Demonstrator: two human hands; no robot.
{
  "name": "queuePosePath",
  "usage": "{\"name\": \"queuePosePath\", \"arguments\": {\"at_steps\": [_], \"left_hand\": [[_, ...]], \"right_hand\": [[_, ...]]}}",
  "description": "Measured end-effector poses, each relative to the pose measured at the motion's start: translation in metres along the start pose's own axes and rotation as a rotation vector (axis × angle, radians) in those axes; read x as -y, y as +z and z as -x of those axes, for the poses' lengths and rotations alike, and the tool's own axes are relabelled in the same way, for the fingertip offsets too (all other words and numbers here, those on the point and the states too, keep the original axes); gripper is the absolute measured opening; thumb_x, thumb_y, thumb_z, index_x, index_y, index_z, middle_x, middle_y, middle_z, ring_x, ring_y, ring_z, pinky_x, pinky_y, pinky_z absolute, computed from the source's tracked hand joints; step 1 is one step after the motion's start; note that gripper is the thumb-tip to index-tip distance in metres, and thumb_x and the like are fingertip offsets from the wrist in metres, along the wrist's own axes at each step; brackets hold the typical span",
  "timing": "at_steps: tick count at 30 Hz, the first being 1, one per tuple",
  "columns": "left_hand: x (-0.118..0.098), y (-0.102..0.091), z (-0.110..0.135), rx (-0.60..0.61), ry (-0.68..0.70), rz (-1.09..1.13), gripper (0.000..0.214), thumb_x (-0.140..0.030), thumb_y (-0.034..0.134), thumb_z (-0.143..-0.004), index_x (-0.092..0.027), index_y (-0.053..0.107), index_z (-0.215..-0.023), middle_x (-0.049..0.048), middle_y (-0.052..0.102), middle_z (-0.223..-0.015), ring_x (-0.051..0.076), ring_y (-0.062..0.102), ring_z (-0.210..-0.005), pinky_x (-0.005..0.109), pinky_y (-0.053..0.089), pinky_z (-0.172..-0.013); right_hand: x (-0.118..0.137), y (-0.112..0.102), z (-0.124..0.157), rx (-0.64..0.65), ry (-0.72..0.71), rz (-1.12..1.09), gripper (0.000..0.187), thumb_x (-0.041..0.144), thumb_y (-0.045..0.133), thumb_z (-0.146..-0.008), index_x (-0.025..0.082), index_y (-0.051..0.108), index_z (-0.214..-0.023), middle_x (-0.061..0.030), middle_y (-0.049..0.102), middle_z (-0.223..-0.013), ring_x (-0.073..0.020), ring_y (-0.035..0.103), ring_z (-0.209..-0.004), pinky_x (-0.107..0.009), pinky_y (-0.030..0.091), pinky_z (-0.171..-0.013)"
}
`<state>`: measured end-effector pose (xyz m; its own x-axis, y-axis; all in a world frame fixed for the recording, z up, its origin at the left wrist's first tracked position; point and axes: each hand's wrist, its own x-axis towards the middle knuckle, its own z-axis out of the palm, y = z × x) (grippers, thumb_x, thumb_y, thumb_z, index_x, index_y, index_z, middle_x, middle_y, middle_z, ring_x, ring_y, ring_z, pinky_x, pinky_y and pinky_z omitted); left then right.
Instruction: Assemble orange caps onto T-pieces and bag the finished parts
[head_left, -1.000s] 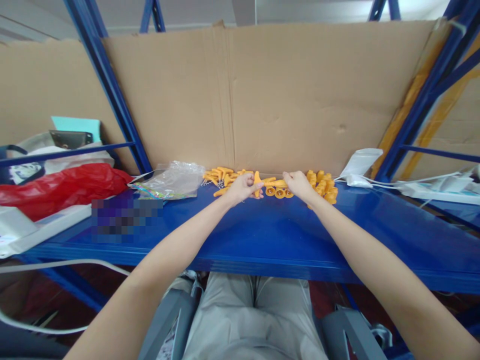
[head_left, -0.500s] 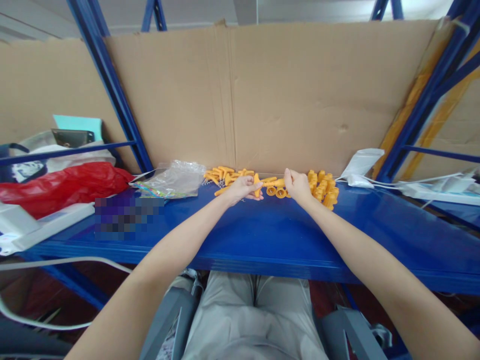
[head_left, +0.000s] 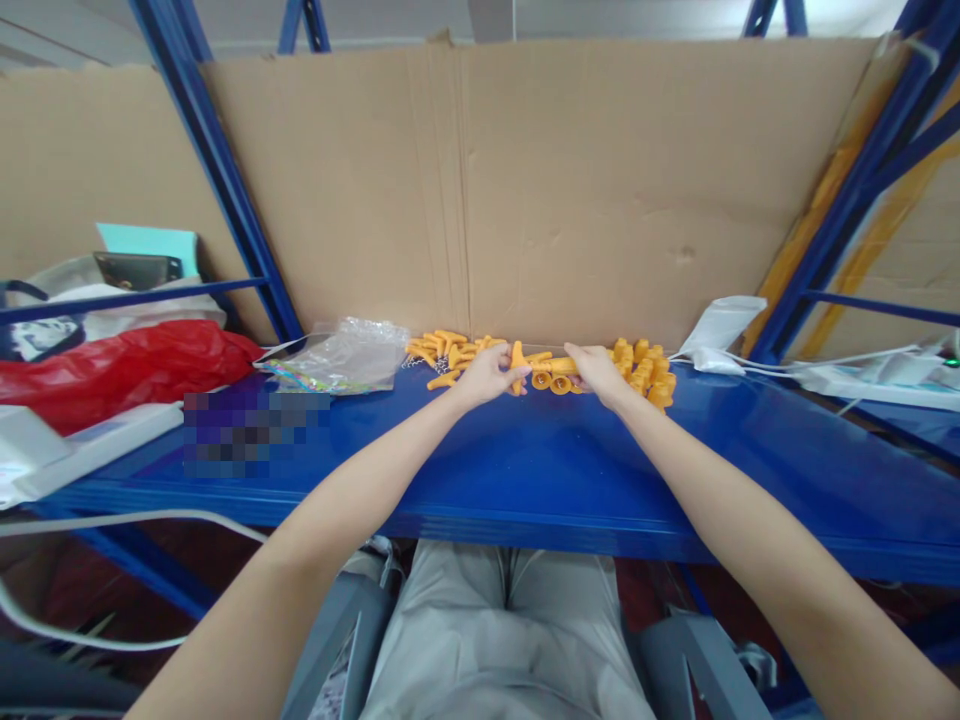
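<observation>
Both my hands meet at the back of a blue metal shelf [head_left: 525, 470]. My left hand [head_left: 486, 373] is closed around a small orange plastic piece [head_left: 517, 359] that stands up between its fingers. My right hand [head_left: 598, 370] pinches another orange plastic piece [head_left: 561, 366] lying sideways toward the left hand. A pile of long orange parts [head_left: 444, 348] lies to the left of my hands. A heap of chunky orange parts [head_left: 648, 372] sits just right of them. A few orange rings [head_left: 551, 382] rest on the shelf under my hands.
A clear plastic bag [head_left: 345, 357] lies left of the piles. Further left are a red bag [head_left: 112, 372] and a white flat box [head_left: 67, 455]. White cables and a power strip [head_left: 847, 377] run along the right. A cardboard sheet [head_left: 570, 190] backs the shelf, between blue uprights.
My right hand lifted a little off the shelf half a second ago and has come back down to the orange piece by my left hand. The left hand has hardly moved.
</observation>
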<state>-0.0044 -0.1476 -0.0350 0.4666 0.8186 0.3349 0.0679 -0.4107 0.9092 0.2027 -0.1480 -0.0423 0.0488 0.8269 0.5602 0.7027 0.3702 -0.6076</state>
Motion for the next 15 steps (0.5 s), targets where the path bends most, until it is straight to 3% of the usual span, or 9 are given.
{"name": "queuePosePath", "arguments": {"at_steps": [2,5,8,15], "left_hand": [[-0.003,0.0,0.001,-0.002,-0.065,0.058,0.027,-0.023,0.075,-0.081,-0.015,0.049,-0.083,-0.0025,0.066,-0.063,0.012,0.069,-0.056,0.023,0.058,-0.057],[-0.01,0.001,0.005,-0.011,-0.139,0.119,0.025,-0.024,0.074,-0.084,-0.014,0.051,-0.084,-0.0005,0.068,-0.065,0.013,0.07,-0.058,0.026,0.06,-0.062],[-0.014,0.002,0.007,-0.01,-0.18,0.151,0.023,-0.024,0.072,-0.086,-0.014,0.051,-0.083,-0.0006,0.068,-0.064,0.012,0.07,-0.058,0.025,0.06,-0.061],[-0.005,-0.001,0.005,0.047,-0.128,0.107,0.03,-0.03,0.076,-0.083,-0.014,0.051,-0.08,-0.0014,0.066,-0.062,0.012,0.069,-0.056,0.024,0.06,-0.059]], "right_hand": [[0.005,-0.005,0.002,-0.036,0.014,-0.056,0.045,0.052,0.036,-0.093,0.024,0.047,-0.06,0.0007,0.046,-0.043,-0.0163,0.049,-0.045,-0.028,0.04,-0.05],[0.009,-0.011,0.007,-0.145,-0.138,0.017,0.046,0.058,0.037,-0.093,0.024,0.041,-0.062,0.0005,0.049,-0.052,-0.0158,0.051,-0.055,-0.027,0.04,-0.058],[0.007,-0.014,0.01,-0.18,-0.23,0.154,0.043,0.051,0.032,-0.095,0.024,0.041,-0.064,-0.003,0.054,-0.058,-0.0178,0.054,-0.059,-0.029,0.039,-0.061],[0.002,-0.01,0.007,-0.164,-0.218,0.308,0.049,0.04,0.025,-0.099,0.022,0.056,-0.066,-0.009,0.063,-0.062,-0.0228,0.062,-0.062,-0.032,0.041,-0.065]]}}
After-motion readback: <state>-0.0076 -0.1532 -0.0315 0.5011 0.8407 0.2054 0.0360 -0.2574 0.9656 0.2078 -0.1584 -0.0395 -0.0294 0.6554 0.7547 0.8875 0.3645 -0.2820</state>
